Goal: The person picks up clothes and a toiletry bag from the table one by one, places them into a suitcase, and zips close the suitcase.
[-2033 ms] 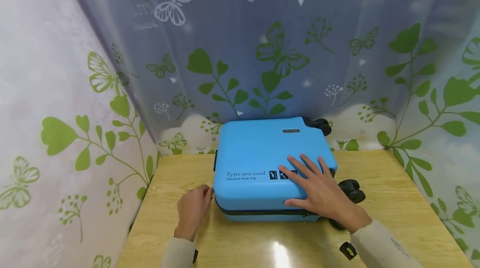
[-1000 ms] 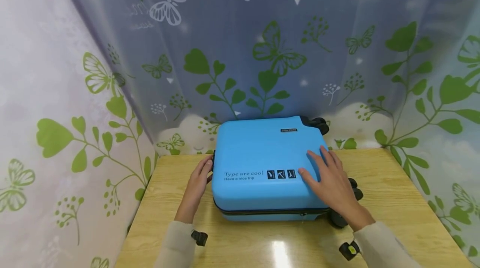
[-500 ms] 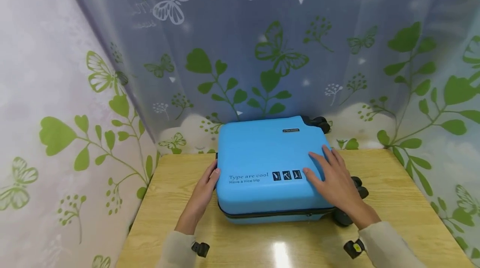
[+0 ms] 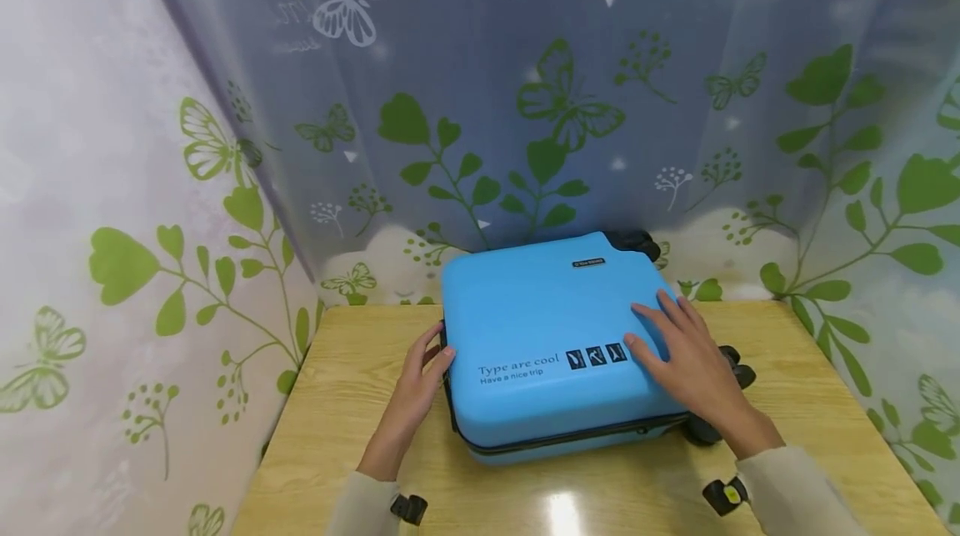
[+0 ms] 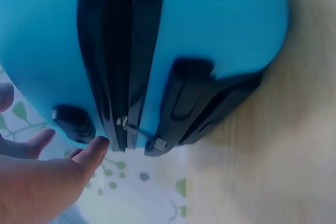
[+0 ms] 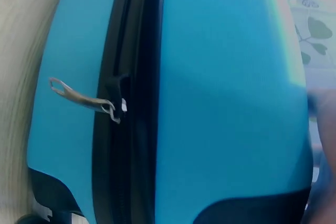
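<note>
Two hands flank a blue suitcase lying flat on a wooden table. Left hand: at the suitcase's left end, fingers loosely extended, nothing grasped. Right hand: resting on its right end, fingers spread, unclenched. Patterned curtain behind the suitcase; black wheels at its right, partly obscured by the wrist. Suitcase lettering: "Type are cool / Have a nice trip", then three black pictograms; nameplate illegible.

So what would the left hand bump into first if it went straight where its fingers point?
Most likely the side of the blue suitcase. The left hand is right beside it, maybe already touching; the picture makes that gap hard to judge.
</note>
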The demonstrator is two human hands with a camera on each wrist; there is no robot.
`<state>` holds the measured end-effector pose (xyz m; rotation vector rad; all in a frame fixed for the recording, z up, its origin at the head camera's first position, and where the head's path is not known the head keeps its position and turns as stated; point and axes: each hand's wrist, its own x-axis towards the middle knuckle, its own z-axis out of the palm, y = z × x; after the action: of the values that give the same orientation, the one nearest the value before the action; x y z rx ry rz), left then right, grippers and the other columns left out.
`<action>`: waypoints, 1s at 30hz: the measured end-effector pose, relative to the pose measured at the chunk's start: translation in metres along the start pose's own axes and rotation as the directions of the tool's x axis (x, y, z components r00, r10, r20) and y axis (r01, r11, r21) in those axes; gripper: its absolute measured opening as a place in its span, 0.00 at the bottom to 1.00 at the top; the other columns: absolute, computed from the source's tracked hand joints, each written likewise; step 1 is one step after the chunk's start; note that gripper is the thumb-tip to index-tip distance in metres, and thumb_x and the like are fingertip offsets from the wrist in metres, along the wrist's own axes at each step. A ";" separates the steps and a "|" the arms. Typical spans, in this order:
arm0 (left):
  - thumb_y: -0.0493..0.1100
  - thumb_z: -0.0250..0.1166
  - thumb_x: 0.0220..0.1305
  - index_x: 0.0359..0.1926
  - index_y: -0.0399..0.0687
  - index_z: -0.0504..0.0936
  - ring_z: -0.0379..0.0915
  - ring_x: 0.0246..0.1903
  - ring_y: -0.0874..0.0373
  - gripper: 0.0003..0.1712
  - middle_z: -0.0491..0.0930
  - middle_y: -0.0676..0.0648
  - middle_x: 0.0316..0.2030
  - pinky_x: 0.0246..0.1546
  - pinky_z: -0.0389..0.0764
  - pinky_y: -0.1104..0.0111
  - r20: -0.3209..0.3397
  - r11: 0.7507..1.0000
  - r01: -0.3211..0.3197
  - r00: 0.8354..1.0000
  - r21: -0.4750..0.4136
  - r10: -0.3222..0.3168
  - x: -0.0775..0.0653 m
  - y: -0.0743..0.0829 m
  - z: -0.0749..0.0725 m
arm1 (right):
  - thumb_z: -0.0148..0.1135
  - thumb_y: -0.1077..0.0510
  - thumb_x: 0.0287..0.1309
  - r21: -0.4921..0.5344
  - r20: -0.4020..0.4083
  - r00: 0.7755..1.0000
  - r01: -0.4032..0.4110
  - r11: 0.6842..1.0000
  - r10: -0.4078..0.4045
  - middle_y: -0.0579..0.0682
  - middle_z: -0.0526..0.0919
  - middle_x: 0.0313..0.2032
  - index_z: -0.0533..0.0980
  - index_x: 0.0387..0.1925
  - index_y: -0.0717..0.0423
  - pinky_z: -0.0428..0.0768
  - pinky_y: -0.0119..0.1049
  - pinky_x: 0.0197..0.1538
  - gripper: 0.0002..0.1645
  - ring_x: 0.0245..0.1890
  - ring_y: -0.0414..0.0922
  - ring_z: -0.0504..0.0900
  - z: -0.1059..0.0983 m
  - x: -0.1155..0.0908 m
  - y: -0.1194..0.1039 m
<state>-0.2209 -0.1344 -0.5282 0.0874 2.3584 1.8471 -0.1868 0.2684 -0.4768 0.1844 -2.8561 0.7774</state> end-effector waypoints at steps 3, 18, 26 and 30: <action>0.64 0.56 0.84 0.87 0.59 0.58 0.49 0.85 0.33 0.40 0.47 0.40 0.87 0.78 0.60 0.30 -0.013 0.999 -0.018 1.000 0.036 0.019 0.018 0.004 -0.004 | 0.58 0.34 0.80 -0.014 -0.009 1.000 -0.004 1.000 0.003 0.70 0.55 0.84 0.70 0.79 0.54 0.56 0.85 0.72 0.41 0.85 0.74 0.46 0.000 -0.007 -0.002; 0.63 0.59 0.82 0.89 0.63 0.54 0.45 0.87 0.39 0.43 0.46 0.44 0.89 0.82 0.60 0.38 0.055 0.990 -0.032 0.998 0.134 0.025 0.106 0.029 -0.013 | 0.74 0.26 0.61 -0.111 0.029 0.997 0.072 0.991 -0.069 0.66 0.58 0.84 0.67 0.82 0.49 0.61 0.85 0.70 0.58 0.83 0.75 0.50 -0.005 -0.039 0.000; 0.67 0.60 0.80 0.89 0.64 0.52 0.46 0.87 0.37 0.47 0.48 0.42 0.88 0.81 0.61 0.37 0.093 0.988 -0.012 0.996 0.155 -0.003 0.128 0.031 -0.014 | 0.75 0.26 0.59 -0.136 0.069 0.991 0.127 0.983 -0.119 0.63 0.54 0.86 0.63 0.85 0.47 0.64 0.83 0.70 0.61 0.84 0.73 0.48 -0.005 -0.043 0.008; 0.70 0.61 0.78 0.89 0.68 0.52 0.45 0.87 0.38 0.48 0.47 0.45 0.89 0.81 0.62 0.37 0.097 0.988 -0.023 0.995 0.155 0.008 0.124 0.029 -0.015 | 0.76 0.28 0.59 -0.136 0.059 0.987 0.157 0.978 -0.151 0.62 0.55 0.86 0.64 0.84 0.47 0.63 0.82 0.71 0.60 0.85 0.72 0.49 -0.007 -0.043 0.011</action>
<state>-0.3465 -0.1248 -0.5059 0.2075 2.4382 1.6228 -0.1460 0.2851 -0.4846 0.4048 -2.8845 0.5479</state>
